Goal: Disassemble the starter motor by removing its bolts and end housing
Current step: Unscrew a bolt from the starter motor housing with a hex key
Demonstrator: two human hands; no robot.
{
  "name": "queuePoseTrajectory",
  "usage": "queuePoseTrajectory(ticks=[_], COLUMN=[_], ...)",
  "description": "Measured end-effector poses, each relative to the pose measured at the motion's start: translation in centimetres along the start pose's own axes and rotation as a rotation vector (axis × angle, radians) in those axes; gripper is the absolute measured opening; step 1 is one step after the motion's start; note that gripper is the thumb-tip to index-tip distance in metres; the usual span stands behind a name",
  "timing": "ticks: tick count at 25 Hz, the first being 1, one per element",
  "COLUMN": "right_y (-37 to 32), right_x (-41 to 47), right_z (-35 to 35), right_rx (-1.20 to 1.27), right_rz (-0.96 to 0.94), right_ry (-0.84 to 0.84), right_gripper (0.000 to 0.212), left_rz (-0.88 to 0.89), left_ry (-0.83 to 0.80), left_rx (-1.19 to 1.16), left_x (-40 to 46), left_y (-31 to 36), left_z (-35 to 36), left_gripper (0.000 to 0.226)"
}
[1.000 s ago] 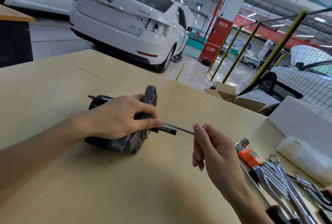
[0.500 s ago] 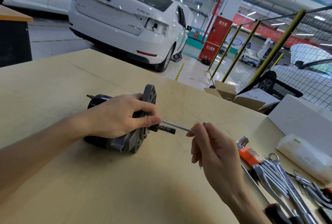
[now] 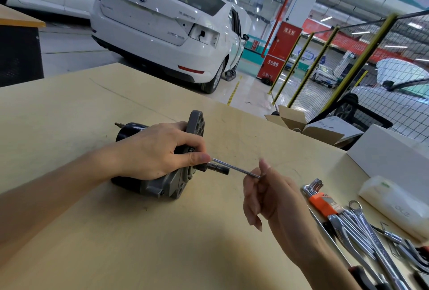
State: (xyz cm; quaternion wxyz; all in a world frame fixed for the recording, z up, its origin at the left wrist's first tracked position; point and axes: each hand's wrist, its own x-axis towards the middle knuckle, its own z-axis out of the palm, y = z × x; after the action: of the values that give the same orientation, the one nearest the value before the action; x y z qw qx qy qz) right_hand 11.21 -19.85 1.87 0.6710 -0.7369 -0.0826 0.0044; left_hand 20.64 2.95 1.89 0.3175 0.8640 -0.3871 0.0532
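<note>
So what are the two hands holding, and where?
The left hand wraps the starter motor around its dark body. The right hand pinches the bent outer end of a thin hex key.

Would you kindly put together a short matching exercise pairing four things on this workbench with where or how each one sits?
Things:
1. starter motor
2. hex key
3. hex key set
4. white box

States:
A. in an orange holder beside the wrenches
B. lying on its side under the left hand
C. at the table's far right edge
D. pinched in the right hand, tip at the motor's end face

Pairs: 1-B, 2-D, 3-A, 4-C
</note>
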Motion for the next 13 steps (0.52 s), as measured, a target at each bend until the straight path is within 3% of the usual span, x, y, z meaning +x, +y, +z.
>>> queuePoseTrajectory(ticks=[6, 13], right_y=[0.14, 0.45], right_x=[-0.03, 0.04], right_z=[-0.15, -0.35], right_rx=[0.041, -0.051], right_rz=[-0.039, -0.049], right_ry=[0.008, 0.088], right_gripper=[0.028, 0.044], left_rz=[0.001, -0.016], left_ry=[0.008, 0.005], left_rx=[0.017, 0.011], left_x=[0.06, 0.00], left_y=[-0.16, -0.18], left_z=[0.07, 0.10], left_gripper=[0.029, 0.032])
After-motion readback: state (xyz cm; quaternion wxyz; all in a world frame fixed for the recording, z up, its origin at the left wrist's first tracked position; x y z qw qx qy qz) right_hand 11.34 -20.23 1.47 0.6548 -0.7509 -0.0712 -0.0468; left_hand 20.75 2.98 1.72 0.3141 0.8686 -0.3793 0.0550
